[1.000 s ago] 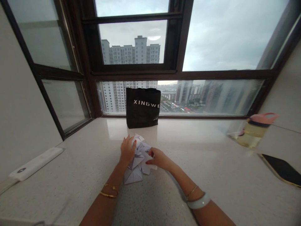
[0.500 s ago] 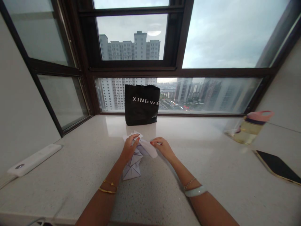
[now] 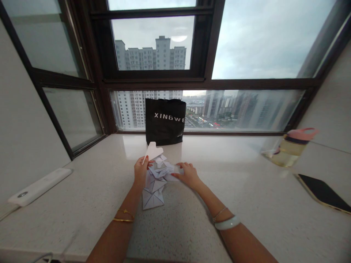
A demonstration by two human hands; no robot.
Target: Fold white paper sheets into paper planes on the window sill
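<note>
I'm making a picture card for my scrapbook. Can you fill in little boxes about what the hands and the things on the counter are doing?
Place: pale speckled counter under a big window
Left hand: pinches a folded white paper piece, lifted above the pile
Right hand: rests flat on the edge of the pile of folded white papers
Behind the pile: black bag with white letters, upright
Far left: white power strip
Far right: bottle with pink lid, dark phone lying flat

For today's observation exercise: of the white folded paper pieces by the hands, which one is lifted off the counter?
The folded piece pinched in the left hand, raised before the black bag; the other pieces lie on the counter.
</note>
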